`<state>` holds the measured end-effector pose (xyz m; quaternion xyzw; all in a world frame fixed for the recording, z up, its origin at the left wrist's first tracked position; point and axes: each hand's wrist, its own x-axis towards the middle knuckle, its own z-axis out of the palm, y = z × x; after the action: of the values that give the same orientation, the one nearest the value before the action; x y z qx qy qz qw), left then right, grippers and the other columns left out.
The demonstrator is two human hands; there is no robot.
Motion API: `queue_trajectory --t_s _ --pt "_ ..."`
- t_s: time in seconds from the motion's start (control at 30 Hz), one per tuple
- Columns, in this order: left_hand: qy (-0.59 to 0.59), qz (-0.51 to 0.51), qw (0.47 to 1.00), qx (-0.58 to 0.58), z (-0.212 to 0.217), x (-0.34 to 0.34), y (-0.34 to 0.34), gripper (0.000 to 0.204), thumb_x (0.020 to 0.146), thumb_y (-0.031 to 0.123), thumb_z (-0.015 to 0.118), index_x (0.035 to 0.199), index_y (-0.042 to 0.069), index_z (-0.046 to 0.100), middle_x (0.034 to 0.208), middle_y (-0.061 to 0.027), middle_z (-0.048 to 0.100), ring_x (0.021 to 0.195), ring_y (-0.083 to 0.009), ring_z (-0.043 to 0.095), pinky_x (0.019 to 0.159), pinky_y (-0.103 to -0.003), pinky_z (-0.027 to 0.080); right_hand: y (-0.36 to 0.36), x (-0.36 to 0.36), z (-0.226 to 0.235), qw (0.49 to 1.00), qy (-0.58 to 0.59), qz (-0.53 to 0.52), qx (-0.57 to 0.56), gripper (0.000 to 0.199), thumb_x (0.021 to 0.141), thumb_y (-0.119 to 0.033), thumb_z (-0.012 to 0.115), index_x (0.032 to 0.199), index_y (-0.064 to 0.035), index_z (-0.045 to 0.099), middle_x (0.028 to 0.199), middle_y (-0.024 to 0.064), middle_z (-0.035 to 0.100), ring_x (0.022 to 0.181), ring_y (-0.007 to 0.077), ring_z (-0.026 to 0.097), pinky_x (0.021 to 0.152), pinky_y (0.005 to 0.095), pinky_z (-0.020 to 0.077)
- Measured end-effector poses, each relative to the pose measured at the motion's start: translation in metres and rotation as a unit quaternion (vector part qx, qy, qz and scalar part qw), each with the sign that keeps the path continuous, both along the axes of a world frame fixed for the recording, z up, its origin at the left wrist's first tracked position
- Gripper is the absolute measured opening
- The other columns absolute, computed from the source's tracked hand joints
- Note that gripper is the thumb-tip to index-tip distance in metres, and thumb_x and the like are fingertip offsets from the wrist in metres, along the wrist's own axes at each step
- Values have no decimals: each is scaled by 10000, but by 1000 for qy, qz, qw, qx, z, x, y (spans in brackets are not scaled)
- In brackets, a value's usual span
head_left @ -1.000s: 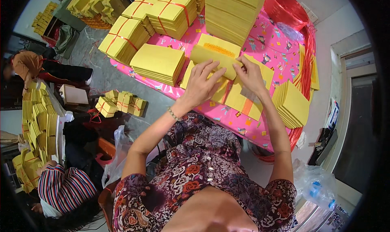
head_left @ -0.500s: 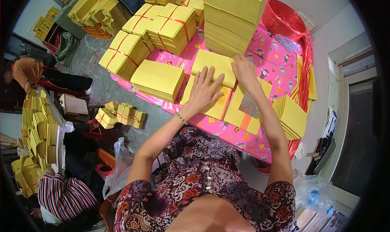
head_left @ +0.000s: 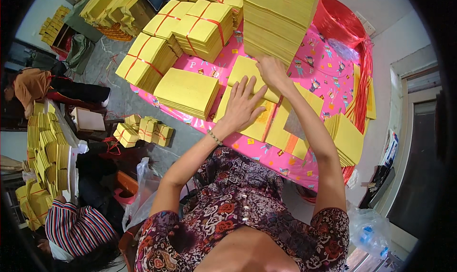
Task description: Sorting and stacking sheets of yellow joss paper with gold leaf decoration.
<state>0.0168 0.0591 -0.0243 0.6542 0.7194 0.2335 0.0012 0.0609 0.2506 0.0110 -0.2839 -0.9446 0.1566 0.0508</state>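
My left hand point(head_left: 243, 107) lies flat, fingers spread, on the thin yellow paper sheets point(head_left: 247, 119) near the front edge of the pink-clothed table point(head_left: 309, 76). My right hand point(head_left: 272, 72) presses open on the top sheet, beside the tall yellow paper stack point(head_left: 276, 19). A careless nudge could topple that stack.

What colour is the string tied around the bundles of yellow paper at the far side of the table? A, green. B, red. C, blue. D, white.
B: the bundles of yellow paper at the far side of the pink table cover are each crossed by thin red string, lengthwise and across.
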Motion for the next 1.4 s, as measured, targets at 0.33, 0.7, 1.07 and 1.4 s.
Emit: queue_trajectory --t_s 0.33,0.7,1.07,1.4 --pt "-7 -7 1000 8 1 0 1 626 962 435 557 1500 148 419 1543 -258 324 1422 -462 272 1167 -567 210 -1 1 -17 999 43 14 14 230 955 -162 562 1126 -37 652 1095 210 664 1001 432 646 843 528 515" --pt "6 -23 1000 -7 4 -5 0 634 944 534 546 1459 169 486 1493 -213 412 1414 -457 291 1177 -584 193 -15 -2 -26 993 62 -7 101 246 876 -68 539 1103 1 604 1067 197 634 1033 365 636 860 490 523" --pt "-20 -30 999 -11 8 -4 -8 660 911 549 594 1462 198 498 1508 -239 372 1407 -460 301 1159 -589 238 -14 3 -33 989 108 4 102 207 880 -68 540 1069 -8 599 1013 180 623 996 365 623 835 482 504" --pt "-21 -33 999 -5 10 -6 -6 627 904 497 621 1446 197 525 1386 -251 445 1368 -452 347 1144 -562 267 -12 2 -37 988 100 6 118 174 882 -62 548 1043 -15 594 1010 170 622 993 358 624 828 482 502"
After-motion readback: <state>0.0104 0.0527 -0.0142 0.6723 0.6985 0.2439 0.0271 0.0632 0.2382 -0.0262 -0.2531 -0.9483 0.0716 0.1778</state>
